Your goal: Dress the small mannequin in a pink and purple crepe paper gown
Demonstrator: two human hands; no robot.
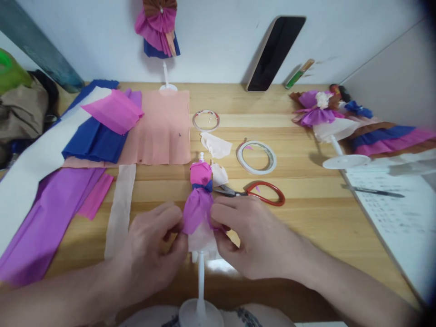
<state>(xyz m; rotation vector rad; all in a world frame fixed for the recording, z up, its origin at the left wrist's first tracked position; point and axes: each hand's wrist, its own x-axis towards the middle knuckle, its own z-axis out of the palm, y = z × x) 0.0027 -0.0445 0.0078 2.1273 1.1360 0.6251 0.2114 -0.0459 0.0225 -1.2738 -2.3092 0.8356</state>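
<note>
In front of me a small dress form (200, 173) on a white stand (201, 277) lies tilted, its round base toward me. It wears a pink crepe paper top, a dark blue waistband (203, 185) and a purple crepe paper skirt (197, 206) over a whitish under-layer (201, 238). My left hand (155, 247) pinches the skirt's left lower edge between thumb and fingers. On the opposite side my right hand (248, 231) pinches the right lower edge. Red-handled scissors (265, 193) lie just beyond my right hand, their blade tips close to the form.
Crepe paper sheets in peach (163, 127), blue (95, 141) and purple (57, 218) cover the left side. A tape roll (257, 157), a bead ring (206, 120) and paper scraps (216, 145) lie ahead. A phone (275, 54) leans on the wall; a notebook (391, 218) with a pen is right.
</note>
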